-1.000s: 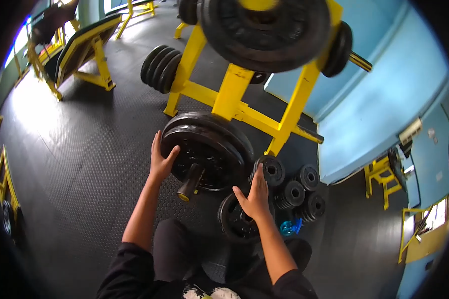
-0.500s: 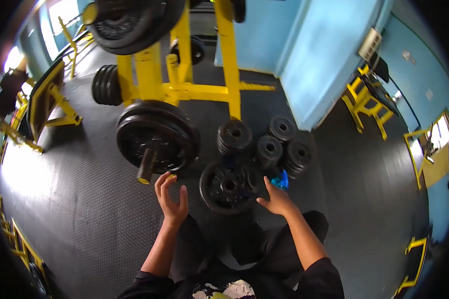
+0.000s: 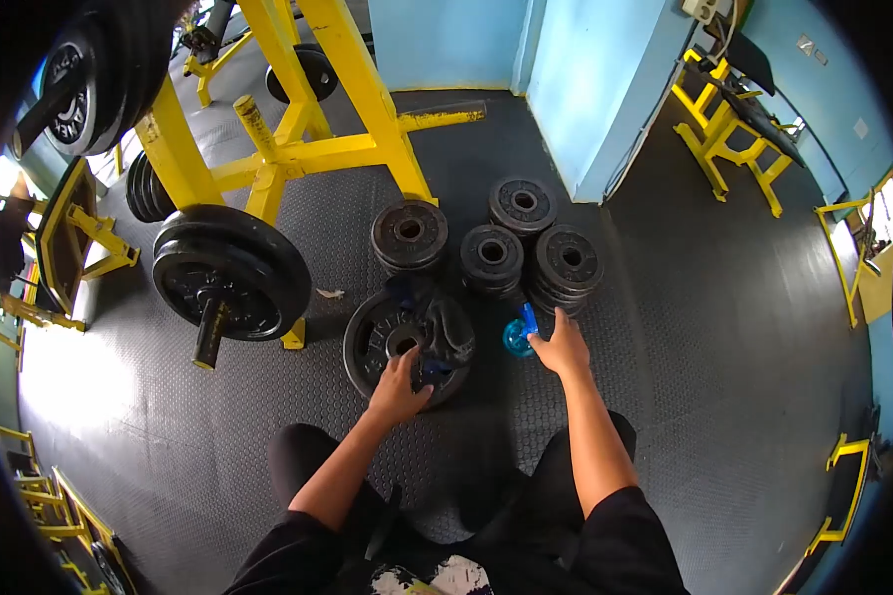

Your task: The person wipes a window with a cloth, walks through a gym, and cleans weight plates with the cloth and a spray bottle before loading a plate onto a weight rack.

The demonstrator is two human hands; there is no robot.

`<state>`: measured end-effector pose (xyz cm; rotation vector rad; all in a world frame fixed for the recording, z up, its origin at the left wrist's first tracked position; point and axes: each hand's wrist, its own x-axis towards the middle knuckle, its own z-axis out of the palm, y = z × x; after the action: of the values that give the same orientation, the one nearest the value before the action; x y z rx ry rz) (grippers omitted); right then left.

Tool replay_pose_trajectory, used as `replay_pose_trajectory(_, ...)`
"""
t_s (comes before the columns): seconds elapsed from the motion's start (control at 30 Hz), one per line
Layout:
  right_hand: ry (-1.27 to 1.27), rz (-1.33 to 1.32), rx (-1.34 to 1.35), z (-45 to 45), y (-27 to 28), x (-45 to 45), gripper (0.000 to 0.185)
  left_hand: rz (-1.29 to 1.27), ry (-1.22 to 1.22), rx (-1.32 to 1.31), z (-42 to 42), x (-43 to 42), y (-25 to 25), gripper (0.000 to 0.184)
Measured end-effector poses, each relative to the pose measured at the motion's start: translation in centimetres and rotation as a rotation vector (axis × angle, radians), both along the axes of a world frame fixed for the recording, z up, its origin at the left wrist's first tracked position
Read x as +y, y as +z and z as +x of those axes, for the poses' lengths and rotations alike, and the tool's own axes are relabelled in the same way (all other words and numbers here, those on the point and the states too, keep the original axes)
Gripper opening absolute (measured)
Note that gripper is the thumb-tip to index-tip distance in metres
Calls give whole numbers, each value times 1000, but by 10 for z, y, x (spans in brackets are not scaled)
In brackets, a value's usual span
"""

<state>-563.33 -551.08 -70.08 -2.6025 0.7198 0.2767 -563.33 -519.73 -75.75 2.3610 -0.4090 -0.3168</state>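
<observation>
My left hand is over the near part of a large black weight plate lying flat on the floor. Its fingers are apart, close to a dark, crumpled cloth-like item draped over the plate. To the right, my right hand is beside a translucent blue bottle with a bright blue top. The thumb reaches the bottle's edge, and the fingers are spread rather than wrapped around it. Whether the thumb presses on it is unclear.
Small plates are stacked beyond my hands: a left stack, a middle stack, a right stack and a back stack. A yellow rack carries large plates on its pegs. A blue wall corner stands behind.
My view has shifted, with the rack now further left. My left hand has moved from near the rack's peg to the plate on the floor. My right hand is now right of the blue bottle.
</observation>
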Motion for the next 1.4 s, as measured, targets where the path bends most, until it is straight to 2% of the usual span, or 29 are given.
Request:
replay_pose_trajectory(0.03, 15, 13, 7, 7, -10, -3, 81, 29, 13, 16, 7, -14, -22, 81)
replay_pose_trajectory(0.13, 21, 23, 11, 31, -37, -6, 85, 127, 5, 73, 7, -56, -32, 84)
replay_pose_trajectory(0.2, -55, 24, 162, 42, -49, 1, 87, 133, 3, 73, 2, -70, -23, 84)
replay_pose_trajectory(0.23, -27, 87, 141, 43, -54, 2, 76, 116, -24, 80, -4, -74, -14, 84)
replay_pose_trajectory(0.27, -8, 100, 151, 45, -68, 0, 76, 98, -57, 92, -12, -74, -2, 83)
replay_pose_trajectory(0.33, 253, 38, 128, 59, -97, -8, 60, 72, -60, 115, -24, -66, 18, 84)
replay_pose_trajectory(0.4, 410, 33, 14, 61, -72, 7, 49, 49, -201, 159, -36, -52, 35, 92)
replay_pose_trajectory(0.47, 499, 94, -149, 51, -21, 35, 43, -1, -171, 230, -43, -43, 52, 98)
replay_pose_trajectory(0.53, 614, 203, -250, 38, -10, 65, 45, -44, -142, 295, -47, -38, 58, 103)
replay_pose_trajectory(0.6, 744, 473, -352, 22, -16, 95, 56, 44, -11, -49, -45, -43, 60, 114)
replay_pose_trajectory(0.63, 769, 548, -339, 13, -23, 111, 58, 56, 88, -161, -45, -44, 53, 108)
replay_pose_trajectory(0.67, 796, 620, -324, 8, -31, 123, 61, 60, 97, -177, -44, -41, 52, 108)
replay_pose_trajectory(0.7, 813, 616, -336, 13, -48, 132, 61, 152, 178, -75, -42, -37, 51, 103)
replay_pose_trajectory(0.73, 769, 960, -239, 21, -70, 142, 63, 241, 260, 34, -41, -32, 52, 99)
replay_pose_trajectory(0.77, 707, 1296, -124, 27, -80, 148, 65, 258, 340, -28, -37, -26, 53, 82)
replay_pose_trajectory(0.8, 723, 1291, -124, 32, -69, 146, 65, 253, 353, -36, -35, -16, 42, 82)
replay_pose_trajectory(0.87, 372, 1521, 250, 47, -46, 135, 67, -161, 519, -61, -32, 11, 14, 70)
replay_pose_trajectory(0.9, 457, 1299, 104, 57, -71, 136, 68, -147, 554, -139, -36, 16, 25, 56)
replay_pose_trajectory(0.93, 478, 1292, 109, 59, -85, 135, 68, -154, 572, -148, -40, 23, 26, 56)
replay_pose_trajectory(1.0, 785, 124, -97, 49, -109, 133, 74, -218, 561, -152, -56, 39, 22, 51)
replay_pose_trajectory(1.03, 729, -1, -11, 41, -121, 139, 77, -158, 548, -181, -65, 45, 18, 48)
replay_pose_trajectory(1.07, 748, -4, -4, 39, -122, 140, 77, -161, 568, -176, -75, 48, 16, 48)
replay_pose_trajectory(1.13, 810, -118, -9, 39, -121, 145, 76, -88, 423, -353, -92, 55, 18, 51)
replay_pose_trajectory(1.17, 799, -77, -62, 41, -122, 147, 57, -121, 440, -289, -101, 57, 11, 52)
replay_pose_trajectory(1.2, 813, -78, -59, 47, -129, 148, 57, -121, 454, -288, -107, 54, 20, 52)
replay_pose_trajectory(1.27, 782, 14, -39, 57, -140, 146, 42, -264, 607, 170, -120, 45, 36, 52)
replay_pose_trajectory(1.3, 687, 92, -151, 57, -138, 147, 30, -265, 607, 175, -126, 45, 28, 52)
replay_pose_trajectory(1.37, 174, 423, -158, 78, -140, 159, 36, -137, 504, 55, -138, 50, 8, 52)
replay_pose_trajectory(1.4, 98, 526, -300, 93, -143, 156, 45, -131, 499, 67, -141, 49, 8, 52)
